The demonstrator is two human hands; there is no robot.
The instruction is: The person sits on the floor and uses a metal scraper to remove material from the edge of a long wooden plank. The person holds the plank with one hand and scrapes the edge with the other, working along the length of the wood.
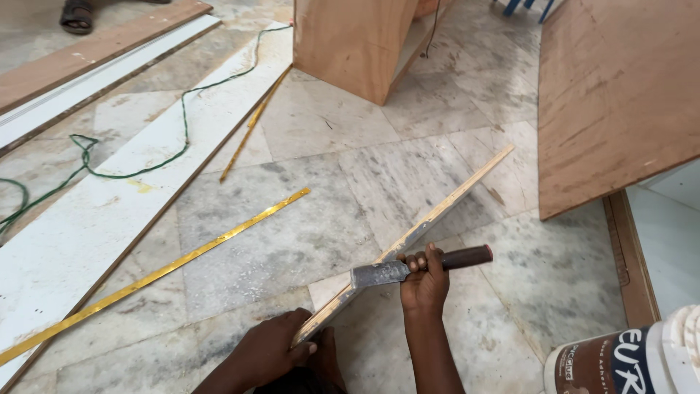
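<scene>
**Marble floor, wood strip held on edge, blade against it**

Grey-veined marble tiles (321,182) form the work surface, dusted with fine debris. A plywood sheet (620,95) lies at the upper right, and a plywood cabinet corner (354,44) stands at the top centre. A white laminate board (131,197) runs diagonally at the left, crossed by a green cord (182,124). Two gold metal strips (168,266) lie on the floor beside it.

A white plastic bucket (656,357) with a brown label sits at the lower right; its contents are not visible.

The narrow wood strip (445,204) is long, thin and pale, angled up from the floor. The left hand (270,354) pinches its near end. The right hand (424,281) is closed around a dark-handled chisel (415,268), whose flat steel blade touches the strip's edge.
</scene>
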